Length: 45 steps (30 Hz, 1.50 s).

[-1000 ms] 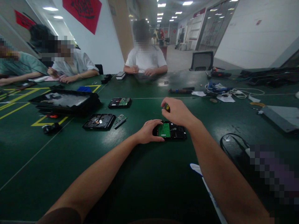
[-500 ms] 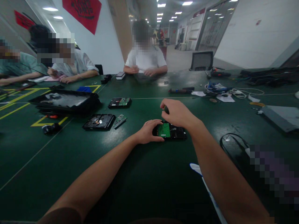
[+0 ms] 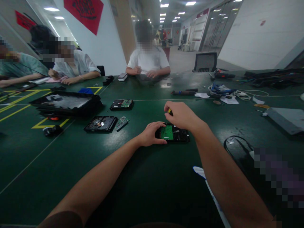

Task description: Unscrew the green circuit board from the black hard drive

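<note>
A black hard drive with a green circuit board lies flat on the dark green table in front of me. My left hand grips its left end, thumb at the near edge and fingers at the far edge. Above the drive's far side, my right hand is closed round a small black and yellow tool handle; the tool's lower end is hard to make out. To the left lie an opened drive, a loose circuit board and another drive.
Stacked black trays stand at the left. Cables and a grey metal box are at the right. A black cable loop lies near my right forearm. Several people sit across the table.
My right hand has turned slightly on the tool handle, and more of its yellow part shows. My left hand and the drive have stayed in place.
</note>
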Motion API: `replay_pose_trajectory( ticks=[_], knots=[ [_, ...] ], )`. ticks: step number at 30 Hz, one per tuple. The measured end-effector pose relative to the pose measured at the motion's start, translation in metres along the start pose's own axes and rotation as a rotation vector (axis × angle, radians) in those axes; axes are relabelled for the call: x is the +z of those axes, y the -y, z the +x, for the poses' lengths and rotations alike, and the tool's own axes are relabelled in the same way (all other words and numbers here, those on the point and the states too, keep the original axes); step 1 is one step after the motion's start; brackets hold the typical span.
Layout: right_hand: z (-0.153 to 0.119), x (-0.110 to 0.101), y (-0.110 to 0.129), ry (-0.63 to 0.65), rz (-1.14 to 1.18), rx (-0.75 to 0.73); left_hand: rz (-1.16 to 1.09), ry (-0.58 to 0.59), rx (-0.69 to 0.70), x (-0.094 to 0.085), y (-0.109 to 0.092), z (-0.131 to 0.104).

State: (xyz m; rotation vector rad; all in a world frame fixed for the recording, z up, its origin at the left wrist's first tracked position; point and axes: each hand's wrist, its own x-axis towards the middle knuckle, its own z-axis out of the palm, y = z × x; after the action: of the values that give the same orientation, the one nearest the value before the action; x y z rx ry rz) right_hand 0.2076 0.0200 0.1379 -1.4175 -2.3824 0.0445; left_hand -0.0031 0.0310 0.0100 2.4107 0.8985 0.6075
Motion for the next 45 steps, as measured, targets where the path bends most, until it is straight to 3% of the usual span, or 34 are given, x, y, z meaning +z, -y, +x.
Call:
replay_pose_trajectory(
  ticks=[5, 11, 17, 22, 30, 36, 42, 45],
  knots=[
    [0.0, -0.0022, 0.002, -0.009, -0.095, 0.125, -0.007, -0.002, -0.011, -0.0007, -0.0008, 0.0004],
    [-0.0004, -0.0003, -0.0021, 0.014, 0.016, -0.025, -0.001, -0.001, -0.006, -0.001, -0.0027, -0.0001],
    [0.0005, -0.0001, -0.0019, -0.016, -0.058, 0.093, 0.002, -0.004, -0.014, -0.002, -0.0059, -0.0008],
    [-0.0016, 0.0003, -0.0032, -0.006, 0.085, -0.011, -0.007, 0.0, -0.012, -0.0017, -0.0042, -0.0005],
    [0.0002, -0.0009, 0.0005, -0.027, -0.026, 0.105, -0.004, 0.002, -0.021, -0.0023, -0.0051, -0.001],
    [-0.0009, -0.0011, 0.0011, 0.0, 0.058, -0.022, -0.015, 0.008, -0.035, -0.0029, -0.0054, -0.0003],
    [-0.0008, -0.0035, 0.0017, 0.003, -0.052, 0.084, -0.014, 0.005, -0.017, -0.0029, -0.0061, -0.0001],
    [-0.001, -0.0005, -0.0003, -0.012, 0.008, 0.02, -0.011, -0.001, -0.009, -0.0023, -0.0055, -0.0003]
  ],
)
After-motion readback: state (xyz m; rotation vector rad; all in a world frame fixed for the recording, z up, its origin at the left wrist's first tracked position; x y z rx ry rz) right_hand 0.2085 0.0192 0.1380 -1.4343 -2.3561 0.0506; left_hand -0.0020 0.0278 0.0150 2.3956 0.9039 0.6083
